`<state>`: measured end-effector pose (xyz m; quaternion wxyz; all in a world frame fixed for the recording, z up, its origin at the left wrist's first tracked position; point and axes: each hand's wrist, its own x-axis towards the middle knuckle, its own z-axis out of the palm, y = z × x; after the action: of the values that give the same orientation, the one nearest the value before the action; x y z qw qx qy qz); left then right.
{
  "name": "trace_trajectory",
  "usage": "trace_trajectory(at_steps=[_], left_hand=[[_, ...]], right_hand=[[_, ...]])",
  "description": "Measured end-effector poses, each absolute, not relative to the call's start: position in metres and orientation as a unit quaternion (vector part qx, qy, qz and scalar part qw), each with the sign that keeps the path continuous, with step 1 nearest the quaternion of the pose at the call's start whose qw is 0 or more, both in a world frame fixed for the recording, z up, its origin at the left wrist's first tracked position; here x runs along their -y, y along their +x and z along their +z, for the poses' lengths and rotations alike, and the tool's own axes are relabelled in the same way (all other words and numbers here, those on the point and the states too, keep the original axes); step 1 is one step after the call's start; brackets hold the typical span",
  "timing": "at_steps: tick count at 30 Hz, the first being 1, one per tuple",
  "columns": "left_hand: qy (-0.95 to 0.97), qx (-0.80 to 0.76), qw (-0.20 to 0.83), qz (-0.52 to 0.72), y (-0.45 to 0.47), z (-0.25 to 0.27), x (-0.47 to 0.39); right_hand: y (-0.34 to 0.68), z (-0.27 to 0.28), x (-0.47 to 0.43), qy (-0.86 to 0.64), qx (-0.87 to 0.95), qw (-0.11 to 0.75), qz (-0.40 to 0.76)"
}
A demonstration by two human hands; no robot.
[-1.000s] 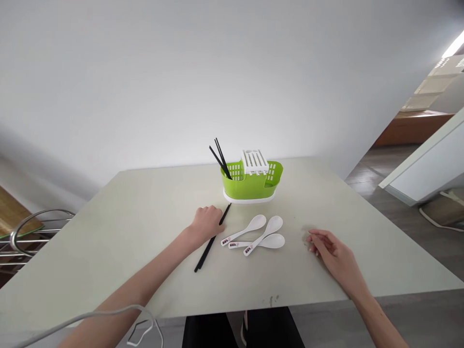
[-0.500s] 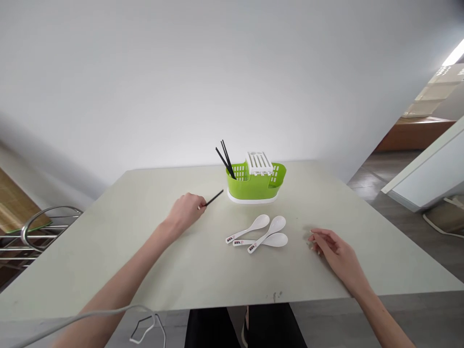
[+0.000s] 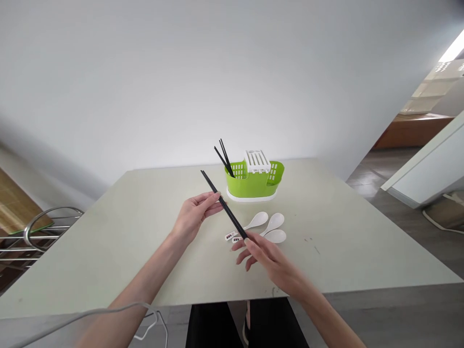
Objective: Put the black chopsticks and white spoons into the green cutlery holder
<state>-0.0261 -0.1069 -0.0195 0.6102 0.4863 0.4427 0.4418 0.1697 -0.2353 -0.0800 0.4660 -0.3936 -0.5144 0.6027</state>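
Between my two hands a pair of black chopsticks [image 3: 229, 211] slants above the table, thin ends pointing up and left. My left hand [image 3: 197, 210] pinches them near the middle with thumb and fingers. At their lower right end my right hand [image 3: 266, 253] grips them, its other fingers spread loosely. Under the chopsticks and right hand lie three white spoons [image 3: 274, 221], their handles partly covered. Behind stands a green cutlery basket [image 3: 253, 186] with a white slotted top piece [image 3: 257, 160] and white base. Several black chopsticks [image 3: 224, 157] lean in its left compartment.
The pale table [image 3: 108, 241] meets a white wall [image 3: 181, 87] at its back. A metal rack [image 3: 39, 237] is beside the left edge. A grey cable [image 3: 90, 313] crosses my left forearm at the front.
My right hand has come left from the table's right side to the chopsticks' lower end. My left hand has turned and moved slightly right, lifting the chopsticks into a slant.
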Motion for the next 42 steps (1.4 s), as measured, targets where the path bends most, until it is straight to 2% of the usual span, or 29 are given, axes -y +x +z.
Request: trace_trajectory(at_steps=[9,19,24,29,34,38,42], left_hand=[[0.452,-0.463,0.624,0.439,-0.032,-0.037,0.117],[0.487,-0.463,0.628,0.393,-0.038,-0.041,0.111],[0.509,-0.473,0.598,0.399,-0.033,-0.035,0.109],[0.475,-0.471,0.540,0.511,-0.039,-0.013,0.079],[0.451,-0.450,0.444,0.630,-0.056,0.019,0.029],[0.444,-0.446,0.403,0.665,-0.056,0.030,-0.002],[0.444,-0.461,0.392,0.661,-0.038,0.031,-0.023]], right_hand=[[0.157,-0.087,0.231,-0.436,0.410,0.471,0.648],[0.167,-0.086,0.232,-0.454,0.408,0.472,0.636],[0.173,-0.085,0.232,-0.458,0.417,0.464,0.633],[0.210,-0.087,0.236,-0.470,0.450,0.506,0.566],[0.274,-0.109,0.243,-0.552,0.386,0.572,0.468],[0.310,-0.142,0.248,-0.615,0.332,0.595,0.398],[0.318,-0.162,0.252,-0.627,0.327,0.599,0.375]])
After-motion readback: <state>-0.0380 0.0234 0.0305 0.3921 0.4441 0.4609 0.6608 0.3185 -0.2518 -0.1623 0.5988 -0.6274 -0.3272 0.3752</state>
